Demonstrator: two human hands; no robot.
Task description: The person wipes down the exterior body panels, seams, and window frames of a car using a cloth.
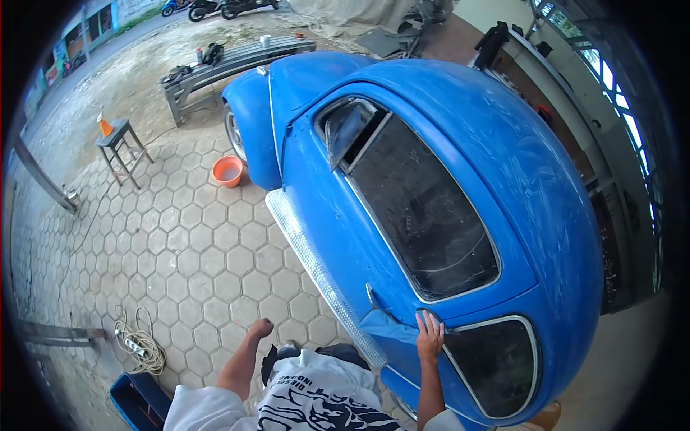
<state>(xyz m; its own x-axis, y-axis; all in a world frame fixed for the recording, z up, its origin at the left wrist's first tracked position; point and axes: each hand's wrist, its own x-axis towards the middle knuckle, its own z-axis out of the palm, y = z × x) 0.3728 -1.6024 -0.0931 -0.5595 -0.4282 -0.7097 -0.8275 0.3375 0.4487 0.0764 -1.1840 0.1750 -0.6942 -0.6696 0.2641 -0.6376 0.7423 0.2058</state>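
Observation:
A blue rounded car (338, 230) with dull, streaky paint fills the middle and right. My right hand (430, 336) presses on its side, between the door window (431, 215) and the rear side window (496, 366). Beneath that hand is a blue cloth (388, 327), which spreads left toward the door handle (371, 294). A small dark edge shows by the fingertips; what it belongs to is unclear. My left hand (261, 328) hangs over the paving, closed in a loose fist, and nothing shows in it.
An orange bucket (228, 171) stands near the front wheel. Farther off are a stool (122, 144) with an orange bottle (106, 126) and a wooden bench (237, 65). A coiled extension cord (140, 345) and a blue box (140, 399) lie at lower left. The running board (316, 266) juts out.

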